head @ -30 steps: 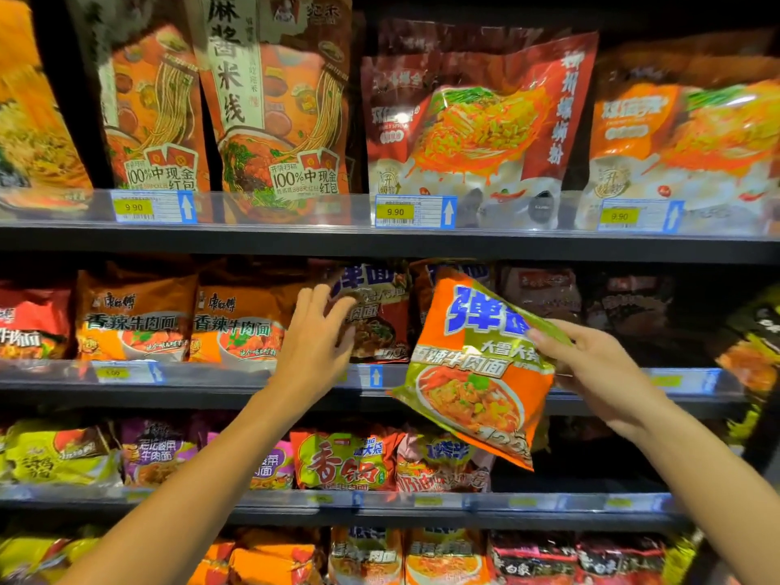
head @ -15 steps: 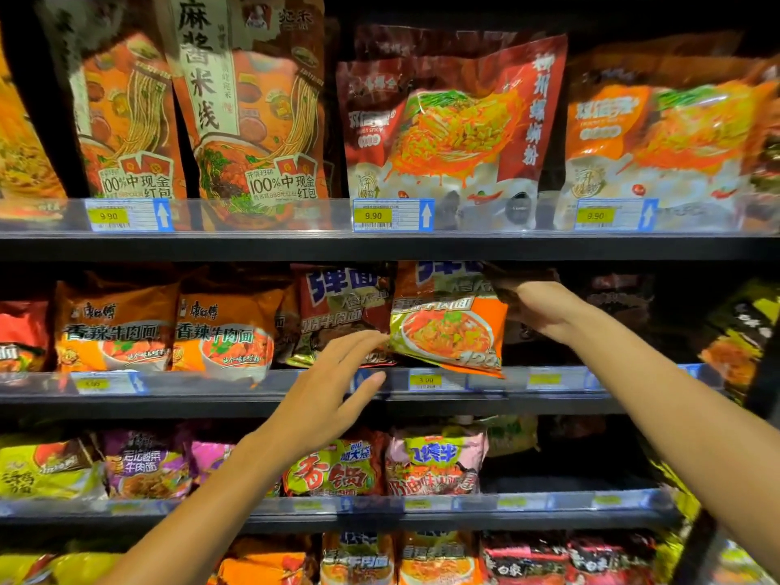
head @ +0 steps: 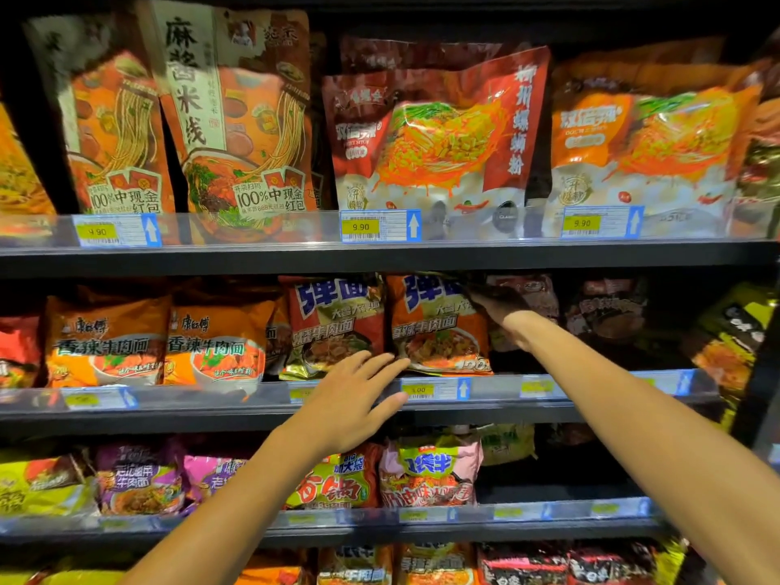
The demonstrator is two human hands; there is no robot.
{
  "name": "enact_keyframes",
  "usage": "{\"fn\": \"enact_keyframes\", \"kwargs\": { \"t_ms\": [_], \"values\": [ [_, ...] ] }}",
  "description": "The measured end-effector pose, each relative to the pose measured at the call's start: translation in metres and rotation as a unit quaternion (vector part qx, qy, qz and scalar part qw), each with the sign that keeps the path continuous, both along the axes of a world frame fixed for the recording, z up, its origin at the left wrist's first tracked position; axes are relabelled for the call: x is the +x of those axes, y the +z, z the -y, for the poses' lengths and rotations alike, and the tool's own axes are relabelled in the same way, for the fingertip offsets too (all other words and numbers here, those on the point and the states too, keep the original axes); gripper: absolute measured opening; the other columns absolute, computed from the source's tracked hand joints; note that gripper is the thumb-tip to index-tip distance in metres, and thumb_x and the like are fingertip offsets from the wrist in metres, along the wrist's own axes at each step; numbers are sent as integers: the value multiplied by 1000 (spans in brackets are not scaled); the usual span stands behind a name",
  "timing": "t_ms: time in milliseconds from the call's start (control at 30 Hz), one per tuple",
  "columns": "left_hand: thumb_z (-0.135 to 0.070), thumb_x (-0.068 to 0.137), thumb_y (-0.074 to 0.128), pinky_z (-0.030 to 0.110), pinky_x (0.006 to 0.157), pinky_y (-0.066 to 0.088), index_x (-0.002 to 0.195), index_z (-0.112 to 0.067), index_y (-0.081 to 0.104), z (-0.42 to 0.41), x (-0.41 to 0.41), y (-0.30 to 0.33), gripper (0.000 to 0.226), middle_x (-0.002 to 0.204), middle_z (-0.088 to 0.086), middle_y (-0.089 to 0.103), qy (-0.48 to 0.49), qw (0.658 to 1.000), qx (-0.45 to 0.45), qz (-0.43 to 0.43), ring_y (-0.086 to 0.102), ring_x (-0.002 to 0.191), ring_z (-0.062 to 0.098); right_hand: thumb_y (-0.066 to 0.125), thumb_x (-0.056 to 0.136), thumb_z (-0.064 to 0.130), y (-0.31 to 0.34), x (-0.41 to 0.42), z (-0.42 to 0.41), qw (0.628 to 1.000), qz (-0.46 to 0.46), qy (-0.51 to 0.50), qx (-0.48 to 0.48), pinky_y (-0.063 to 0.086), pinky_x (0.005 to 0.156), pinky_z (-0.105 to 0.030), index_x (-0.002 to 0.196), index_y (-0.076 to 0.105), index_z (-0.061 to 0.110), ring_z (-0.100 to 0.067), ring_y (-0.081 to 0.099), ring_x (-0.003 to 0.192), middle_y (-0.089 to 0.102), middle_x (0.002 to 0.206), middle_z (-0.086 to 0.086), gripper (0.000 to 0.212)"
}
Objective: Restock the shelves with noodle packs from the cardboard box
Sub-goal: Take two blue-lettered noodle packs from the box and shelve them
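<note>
The landmark is the orange plastic noodle pack with blue characters (head: pixel 439 327), which stands upright on the middle dark metal shelf (head: pixel 527 409), directly above a yellow price label reading 5.00 (head: pixel 418 390) in the clear shelf-edge strip. The right hand (head: pixel 504 308) reaches into the shadow at the pack's upper right corner; its fingers lie against that corner, but the dim light does not show whether they grasp it or merely touch it. The left hand (head: pixel 350 399) is below and left of the pack, fingers straight and spread in a released state, with the fingertips at the pack's lower left edge; contact cannot be confirmed. Touching the pack's left side stands a red-brown pack bearing the same blue characters (head: pixel 333 327). Further left of it, two orange beef noodle packs with white bowls printed on them (head: pixel 160 344) stand side by side. To the pack's right, the same shelf holds dark, dimly lit packs (head: pixel 608 310). The shelf above the pack carries tall orange rice-noodle pouches (head: pixel 236 120) and red-and-white pouches (head: pixel 434 137), each behind a 9.90 label. The shelf below the pack holds a pink pack (head: pixel 430 475), a green-and-red pack (head: pixel 337 483) and purple packs (head: pixel 139 479).
</note>
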State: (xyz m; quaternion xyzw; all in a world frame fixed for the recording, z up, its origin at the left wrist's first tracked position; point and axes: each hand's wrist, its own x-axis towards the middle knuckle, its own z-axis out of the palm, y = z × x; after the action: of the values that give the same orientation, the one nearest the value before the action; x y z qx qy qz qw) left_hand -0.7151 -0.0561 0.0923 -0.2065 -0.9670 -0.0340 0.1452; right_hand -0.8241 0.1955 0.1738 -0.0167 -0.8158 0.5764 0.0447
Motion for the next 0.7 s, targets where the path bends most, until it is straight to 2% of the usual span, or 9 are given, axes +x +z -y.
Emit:
{"fn": "enact_keyframes", "kwargs": {
  "t_ms": [133, 200, 267, 333, 400, 467, 567, 633, 700],
  "values": [
    [-64, 99, 18, 37, 122, 15, 155, -39, 16, 5, -2, -2, 62, 161, -11, 23, 2, 1000, -10, -12, 16, 149, 20, 57, 90, 58, 2, 10, -15, 998, -18, 23, 50, 40, 98, -36, 147, 42, 13, -33, 43, 137, 43, 152, -8, 74],
    [-64, 99, 16, 36, 121, 16, 155, -36, 20, 11, -1, 0, 63, 159, -9, 28, 7, 999, -11, -38, 21, 147, 21, 62, 91, 51, -5, 21, -30, 995, -1, 33, 97, 42, 96, -32, 141, 50, 4, -31, 52, 127, 53, 142, -12, 70],
    [-63, 96, 14, 35, 120, 15, 154, -33, 25, 17, 2, 4, 67, 157, -6, 31, 32, 998, -6, -55, 23, 144, 22, 67, 85, 55, -13, 25, -42, 984, 15, 59, 165, 50, 96, -37, 110, 66, -5, -26, 67, 100, 69, 109, -18, 65],
    [-68, 92, 7, 36, 119, 15, 154, -31, 27, 23, 5, 6, 76, 157, -3, 32, 65, 997, 4, -48, 23, 144, 24, 69, 83, 58, -17, 28, -43, 968, 40, 89, 233, 55, 78, -36, 81, 58, 2, -20, 71, 80, 63, 81, -15, 57],
    [-75, 82, -8, 38, 120, 18, 154, -30, 27, 27, 4, 7, 92, 157, -1, 31, 85, 995, -11, -41, 23, 144, 26, 69, 79, 62, -19, 28, -38, 951, 49, 106, 285, 45, 64, -31, 67, 45, 12, -14, 72, 73, 58, 70, -10, 57],
    [-76, 79, -12, 39, 119, 22, 154, -32, 25, 28, 1, 5, 95, 158, -1, 30, 98, 994, -18, -34, 22, 144, 27, 73, 77, 60, -20, 30, -30, 938, 28, 101, 331, 33, 55, -28, 57, 33, 16, -12, 60, 57, 44, 55, -3, 63],
    [-76, 81, -11, 39, 117, 27, 154, -31, 25, 23, -1, 3, 93, 156, -2, 31, 105, 994, -14, -39, 24, 143, 27, 77, 75, 57, -24, 26, -23, 923, 19, 61, 379, 31, 53, -29, 54, 35, 13, -17, 43, 53, 38, 54, -1, 64],
    [-78, 78, -14, 39, 115, 29, 154, -29, 26, 21, -2, 2, 99, 155, -1, 32, 107, 994, -8, -29, 26, 142, 27, 73, 81, 54, -29, 19, -19, 914, 20, 33, 405, 40, 60, -32, 59, 49, 9, -23, 53, 65, 52, 64, -5, 55],
    [-80, 75, -20, 39, 112, 33, 153, -27, 28, 20, -4, 3, 106, 152, 0, 35, 108, 994, -19, -24, 30, 137, 26, 64, 90, 46, -32, 15, -16, 897, 20, 28, 440, 45, 71, -32, 79, 63, 6, -28, 61, 85, 66, 89, -11, 41]
  ]
}}
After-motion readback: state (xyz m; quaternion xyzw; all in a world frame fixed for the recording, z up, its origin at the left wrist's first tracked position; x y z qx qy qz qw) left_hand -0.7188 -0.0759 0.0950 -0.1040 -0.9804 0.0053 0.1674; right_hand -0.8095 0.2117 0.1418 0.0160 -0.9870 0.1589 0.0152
